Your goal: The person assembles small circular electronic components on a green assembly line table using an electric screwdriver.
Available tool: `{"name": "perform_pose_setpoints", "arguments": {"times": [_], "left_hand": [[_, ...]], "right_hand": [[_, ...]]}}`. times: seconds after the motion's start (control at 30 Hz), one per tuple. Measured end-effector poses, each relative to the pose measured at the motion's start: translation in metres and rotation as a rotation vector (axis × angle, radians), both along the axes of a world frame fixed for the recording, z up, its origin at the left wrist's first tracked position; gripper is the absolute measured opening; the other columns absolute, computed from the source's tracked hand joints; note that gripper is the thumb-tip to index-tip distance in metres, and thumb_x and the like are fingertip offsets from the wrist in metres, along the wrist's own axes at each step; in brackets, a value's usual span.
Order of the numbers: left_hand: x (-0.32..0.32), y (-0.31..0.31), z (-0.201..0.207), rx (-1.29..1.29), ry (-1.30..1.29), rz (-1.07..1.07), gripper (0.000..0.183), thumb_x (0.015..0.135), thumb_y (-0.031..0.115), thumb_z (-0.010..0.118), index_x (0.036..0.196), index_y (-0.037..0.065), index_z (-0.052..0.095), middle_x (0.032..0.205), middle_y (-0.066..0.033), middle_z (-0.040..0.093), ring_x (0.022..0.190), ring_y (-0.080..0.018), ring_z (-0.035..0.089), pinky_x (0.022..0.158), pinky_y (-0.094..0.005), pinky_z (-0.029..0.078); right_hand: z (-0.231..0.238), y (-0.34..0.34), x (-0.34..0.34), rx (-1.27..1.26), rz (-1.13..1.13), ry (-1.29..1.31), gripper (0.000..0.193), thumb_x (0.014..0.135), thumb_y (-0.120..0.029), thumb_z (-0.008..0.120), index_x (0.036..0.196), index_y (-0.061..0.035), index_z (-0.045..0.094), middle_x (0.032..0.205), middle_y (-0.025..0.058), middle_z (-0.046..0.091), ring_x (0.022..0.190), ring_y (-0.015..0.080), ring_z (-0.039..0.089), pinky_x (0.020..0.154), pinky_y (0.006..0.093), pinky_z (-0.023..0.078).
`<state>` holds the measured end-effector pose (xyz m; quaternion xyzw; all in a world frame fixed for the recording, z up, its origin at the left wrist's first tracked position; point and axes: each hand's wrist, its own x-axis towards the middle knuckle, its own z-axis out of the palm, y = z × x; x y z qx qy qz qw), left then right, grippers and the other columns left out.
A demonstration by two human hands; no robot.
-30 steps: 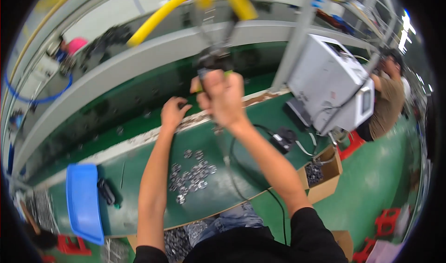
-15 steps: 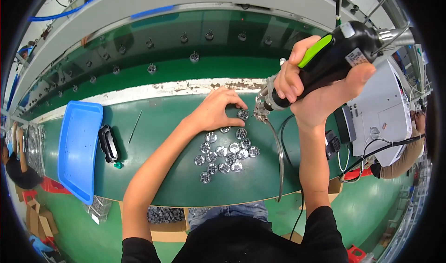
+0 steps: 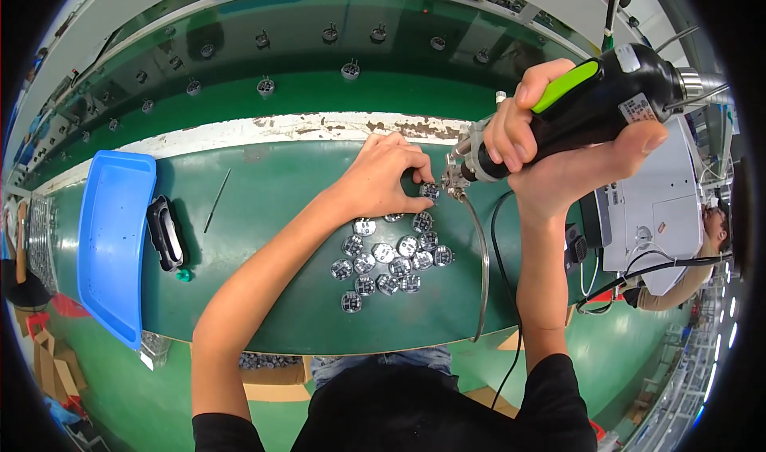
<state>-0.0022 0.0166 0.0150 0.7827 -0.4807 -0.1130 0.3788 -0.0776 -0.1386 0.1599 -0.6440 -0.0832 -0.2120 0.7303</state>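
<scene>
My left hand (image 3: 388,177) pinches a small round metallic part (image 3: 429,191) between thumb and fingers, just above the green tabletop. Close to that part, on its right, is the metal nozzle head of a black handheld power driver (image 3: 598,93) with a green lever. My right hand (image 3: 550,141) is wrapped round the driver's body, its fingers closed beneath the lever and the thumb along the lower side. A loose cluster of similar round parts (image 3: 384,252) lies on the table below my left hand. Whether the nozzle touches the held part I cannot tell.
A blue tray (image 3: 120,244) stands at the left, beside a black holder (image 3: 165,232) and a thin rod (image 3: 216,201). Beyond the worn white ledge (image 3: 319,125), round parts sit on a green conveyor (image 3: 231,105). A grey machine (image 3: 650,189) and cables are at right.
The whole view has shifted, so the tray and conveyor appear higher and the tray further left. Both hands keep their grips, and the nozzle stays close to the held part.
</scene>
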Motion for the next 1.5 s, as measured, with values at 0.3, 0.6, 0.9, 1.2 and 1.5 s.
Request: {"name": "perform_pose_setpoints", "arguments": {"times": [0.3,0.6,0.9,1.2,1.5], "left_hand": [[-0.004,0.001,0.002,-0.024,-0.059,-0.006,0.034,0.074,0.032,0.087,0.102,0.015,0.077,0.091,0.0016,0.062,0.103,-0.0214,0.054,0.102,-0.0374,0.035],[-0.002,0.003,-0.003,-0.040,-0.106,-0.034,0.030,0.078,0.031,0.085,0.089,0.007,0.071,0.099,-0.0013,0.062,0.108,-0.0238,0.052,0.100,-0.0398,0.035],[-0.001,0.004,-0.003,-0.020,-0.104,-0.052,0.032,0.079,0.032,0.084,0.089,0.005,0.070,0.103,-0.0025,0.062,0.110,-0.0242,0.052,0.099,-0.0400,0.035],[-0.001,0.004,-0.005,-0.044,-0.123,-0.050,0.032,0.079,0.033,0.083,0.090,0.005,0.071,0.102,-0.0030,0.062,0.108,-0.0246,0.052,0.098,-0.0402,0.036],[-0.001,0.002,-0.004,-0.026,-0.103,-0.028,0.033,0.077,0.036,0.085,0.090,0.008,0.074,0.102,-0.0007,0.067,0.110,-0.0236,0.054,0.103,-0.0398,0.033]], "right_hand": [[0.000,0.005,-0.002,0.067,0.091,-0.003,0.114,0.068,-0.109,0.026,0.087,0.0005,0.053,0.049,0.0017,0.039,0.037,0.0141,0.033,0.039,0.0291,0.028],[-0.009,0.008,0.003,0.015,0.053,0.021,0.114,0.067,-0.109,0.026,0.087,-0.0004,0.054,0.049,0.0023,0.040,0.038,0.0141,0.035,0.040,0.0294,0.030],[-0.007,0.011,0.004,0.010,-0.009,0.033,0.115,0.066,-0.110,0.027,0.088,-0.0004,0.055,0.049,0.0028,0.041,0.038,0.0148,0.036,0.041,0.0302,0.031],[-0.008,0.012,0.005,-0.008,0.004,0.035,0.115,0.065,-0.110,0.028,0.088,-0.0004,0.055,0.049,0.0031,0.041,0.038,0.0153,0.036,0.041,0.0305,0.032],[-0.011,0.017,0.012,0.049,-0.030,0.069,0.111,0.067,-0.109,0.026,0.084,-0.0022,0.052,0.049,0.0020,0.041,0.038,0.0130,0.035,0.040,0.0281,0.030]]}}
